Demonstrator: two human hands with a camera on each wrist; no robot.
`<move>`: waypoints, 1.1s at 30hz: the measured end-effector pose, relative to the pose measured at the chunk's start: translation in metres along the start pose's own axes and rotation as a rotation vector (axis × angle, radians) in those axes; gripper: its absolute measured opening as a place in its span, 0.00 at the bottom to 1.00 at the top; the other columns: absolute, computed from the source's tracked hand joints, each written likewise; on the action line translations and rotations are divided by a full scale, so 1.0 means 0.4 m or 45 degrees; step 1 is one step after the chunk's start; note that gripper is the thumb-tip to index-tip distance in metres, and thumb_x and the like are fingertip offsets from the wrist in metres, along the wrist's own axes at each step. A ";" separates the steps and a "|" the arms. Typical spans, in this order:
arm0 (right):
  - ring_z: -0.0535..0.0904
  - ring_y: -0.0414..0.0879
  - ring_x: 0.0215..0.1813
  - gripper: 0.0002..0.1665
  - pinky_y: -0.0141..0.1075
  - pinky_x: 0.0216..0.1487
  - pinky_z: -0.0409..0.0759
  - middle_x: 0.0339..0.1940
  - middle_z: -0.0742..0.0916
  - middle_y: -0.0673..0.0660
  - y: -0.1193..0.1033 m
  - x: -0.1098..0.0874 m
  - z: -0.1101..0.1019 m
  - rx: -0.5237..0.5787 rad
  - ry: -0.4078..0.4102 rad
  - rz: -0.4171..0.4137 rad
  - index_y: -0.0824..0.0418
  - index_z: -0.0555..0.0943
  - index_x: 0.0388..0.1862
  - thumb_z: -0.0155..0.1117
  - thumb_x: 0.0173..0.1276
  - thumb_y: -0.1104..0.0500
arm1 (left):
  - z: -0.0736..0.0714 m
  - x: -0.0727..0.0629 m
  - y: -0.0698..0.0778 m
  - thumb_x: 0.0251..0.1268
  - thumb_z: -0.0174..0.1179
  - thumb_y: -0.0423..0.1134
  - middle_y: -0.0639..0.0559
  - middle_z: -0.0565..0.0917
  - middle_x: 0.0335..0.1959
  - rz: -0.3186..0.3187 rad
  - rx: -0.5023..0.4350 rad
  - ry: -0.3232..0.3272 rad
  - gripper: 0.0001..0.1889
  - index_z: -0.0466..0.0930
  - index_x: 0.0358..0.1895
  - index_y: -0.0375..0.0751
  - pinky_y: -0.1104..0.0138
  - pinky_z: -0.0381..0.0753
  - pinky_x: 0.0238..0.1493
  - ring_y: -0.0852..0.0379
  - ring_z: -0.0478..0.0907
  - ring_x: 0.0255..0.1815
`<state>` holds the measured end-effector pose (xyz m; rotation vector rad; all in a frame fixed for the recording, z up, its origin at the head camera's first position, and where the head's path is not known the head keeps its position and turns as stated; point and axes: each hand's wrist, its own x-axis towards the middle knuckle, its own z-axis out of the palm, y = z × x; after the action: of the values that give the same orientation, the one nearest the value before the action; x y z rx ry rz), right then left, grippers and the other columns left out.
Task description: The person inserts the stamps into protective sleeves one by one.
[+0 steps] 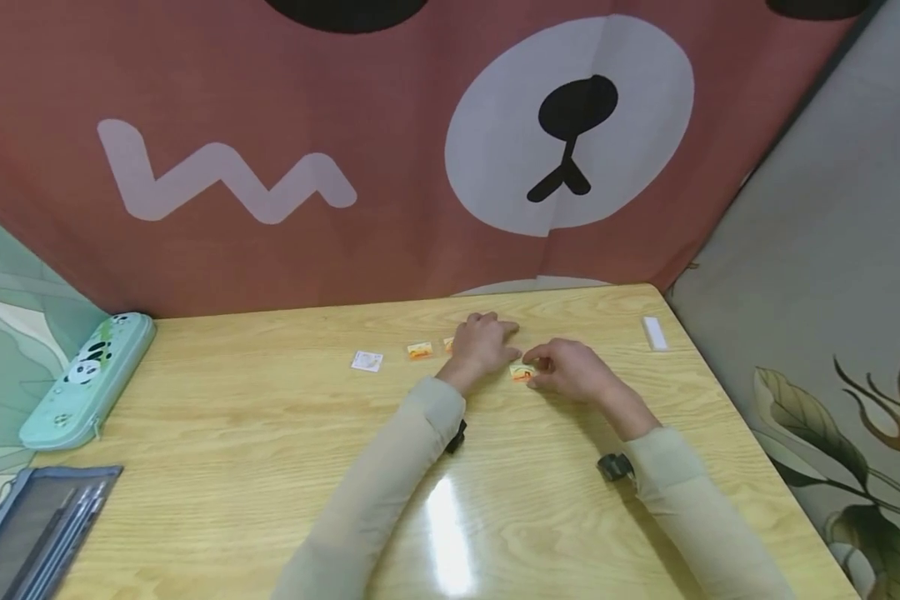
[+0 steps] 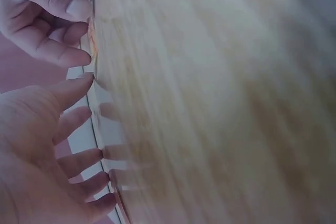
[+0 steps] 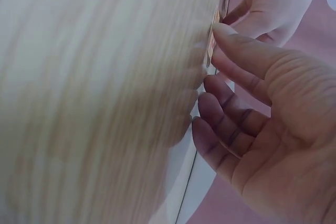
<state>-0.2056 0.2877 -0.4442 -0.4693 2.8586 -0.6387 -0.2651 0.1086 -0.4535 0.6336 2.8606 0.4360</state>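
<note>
My right hand (image 1: 573,369) pinches a small orange-and-white card (image 1: 523,373) by its right side, low over the table. In the right wrist view the thumb is at the near face of this card (image 3: 212,38), with the other fingers loosely bent below. Just left of it, my left hand (image 1: 482,343) rests with spread fingers, their tips at the tabletop in the left wrist view. A second orange card (image 1: 447,344) shows partly beside the left hand, the rest hidden behind it. Further left lie another orange card (image 1: 420,351) and a white card with a faint print (image 1: 367,361).
A white block (image 1: 655,333) lies near the right edge of the wooden table (image 1: 232,417). At the left are a mint panda pencil case (image 1: 90,379) and a blue-edged mesh pouch (image 1: 41,533) with pens. A reddish bear-print curtain (image 1: 390,208) hangs behind the table.
</note>
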 end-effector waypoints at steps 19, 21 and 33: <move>0.82 0.44 0.38 0.08 0.45 0.45 0.82 0.33 0.88 0.50 -0.008 0.003 0.006 -0.037 0.049 -0.064 0.56 0.89 0.40 0.76 0.61 0.60 | -0.013 -0.011 -0.005 0.70 0.64 0.51 0.58 0.85 0.55 -0.061 0.025 0.084 0.14 0.83 0.56 0.60 0.53 0.80 0.58 0.52 0.79 0.58; 0.82 0.44 0.39 0.08 0.45 0.46 0.82 0.34 0.88 0.51 -0.010 0.005 0.009 -0.024 0.036 -0.056 0.55 0.89 0.40 0.76 0.61 0.60 | -0.010 -0.009 -0.007 0.69 0.64 0.52 0.56 0.83 0.59 -0.073 0.036 0.077 0.21 0.79 0.64 0.62 0.52 0.78 0.61 0.51 0.77 0.61; 0.82 0.44 0.39 0.09 0.45 0.46 0.82 0.34 0.88 0.50 -0.006 0.006 0.009 -0.048 0.028 -0.042 0.55 0.88 0.41 0.75 0.62 0.59 | -0.018 -0.009 -0.005 0.72 0.62 0.48 0.59 0.82 0.43 -0.069 0.035 0.043 0.05 0.84 0.37 0.56 0.55 0.79 0.55 0.54 0.77 0.50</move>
<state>-0.2062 0.2833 -0.4467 -0.5196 2.8938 -0.5997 -0.2644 0.1036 -0.4470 0.5570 2.9129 0.4036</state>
